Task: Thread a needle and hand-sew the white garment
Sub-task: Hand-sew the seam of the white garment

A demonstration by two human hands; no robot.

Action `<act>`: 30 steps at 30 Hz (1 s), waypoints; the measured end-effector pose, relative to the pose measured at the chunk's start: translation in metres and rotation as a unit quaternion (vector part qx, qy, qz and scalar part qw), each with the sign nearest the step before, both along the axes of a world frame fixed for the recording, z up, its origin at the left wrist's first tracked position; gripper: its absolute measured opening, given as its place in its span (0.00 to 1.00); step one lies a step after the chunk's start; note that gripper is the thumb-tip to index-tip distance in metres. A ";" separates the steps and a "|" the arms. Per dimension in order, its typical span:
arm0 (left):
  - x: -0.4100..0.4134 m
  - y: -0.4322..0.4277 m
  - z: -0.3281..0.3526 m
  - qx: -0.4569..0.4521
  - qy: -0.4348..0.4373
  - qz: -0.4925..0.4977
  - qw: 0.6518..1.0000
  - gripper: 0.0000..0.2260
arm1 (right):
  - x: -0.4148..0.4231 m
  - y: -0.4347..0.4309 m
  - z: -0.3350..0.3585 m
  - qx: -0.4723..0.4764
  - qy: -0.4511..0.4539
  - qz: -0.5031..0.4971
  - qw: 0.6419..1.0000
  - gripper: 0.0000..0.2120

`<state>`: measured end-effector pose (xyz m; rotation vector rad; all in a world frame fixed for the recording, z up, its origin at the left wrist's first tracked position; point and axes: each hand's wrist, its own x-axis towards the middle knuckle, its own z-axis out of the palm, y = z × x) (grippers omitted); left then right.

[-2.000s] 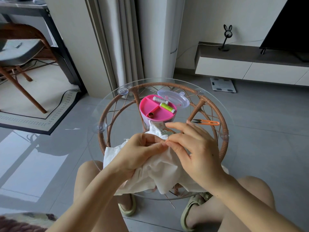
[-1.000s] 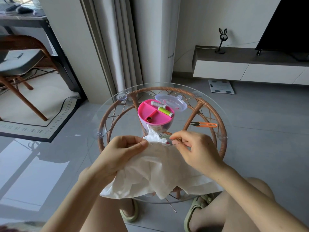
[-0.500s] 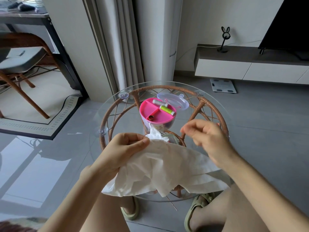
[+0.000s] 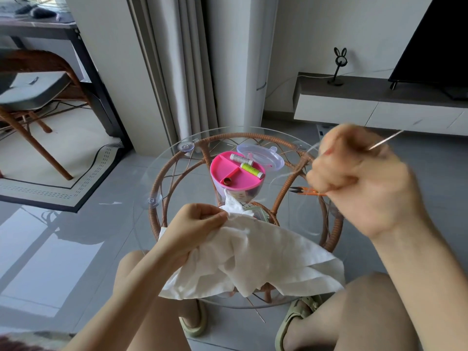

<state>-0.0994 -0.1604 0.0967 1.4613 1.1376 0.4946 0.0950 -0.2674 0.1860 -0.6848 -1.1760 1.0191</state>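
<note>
Holding two spools [image 4: 252, 170] in pink tray [image 4: 228, 171]; pinching garment [image 4: 266, 254] with left hand [image 4: 197, 224]; pinching needle [image 4: 386, 140] with right hand [image 4: 359, 183], now pulled up and away.

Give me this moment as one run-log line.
phase: sewing | left hand: grips white garment | right hand: above table, pinches needle | thread: trails below right hand | scissors: on table

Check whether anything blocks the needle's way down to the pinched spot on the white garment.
Nothing visible does. The right hand holds the needle up right of the white garment; only loose thread hangs between it and where the left hand pinches. The orange snips lie on the glass table, aside.
</note>
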 end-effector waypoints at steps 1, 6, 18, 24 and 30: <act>0.000 -0.001 0.001 -0.025 -0.025 -0.003 0.999 0.06 | -0.004 -0.003 -0.005 -0.008 -0.075 -0.019 0.997 0.07; -0.005 -0.004 0.011 -0.136 -0.145 -0.059 0.978 0.08 | -0.018 -0.017 -0.024 -0.045 -0.372 -0.030 0.927 0.07; -0.009 -0.013 0.020 -0.131 -0.192 -0.153 0.960 0.07 | -0.026 0.011 -0.077 -0.131 -0.412 -0.122 0.893 0.06; -0.013 -0.014 0.016 -0.040 -0.128 -0.145 0.980 0.08 | -0.018 -0.001 -0.072 -0.164 -0.375 -0.125 0.904 0.09; -0.004 -0.017 0.005 0.008 -0.078 -0.125 0.989 0.08 | -0.020 -0.005 -0.081 -0.194 -0.374 -0.156 0.893 0.03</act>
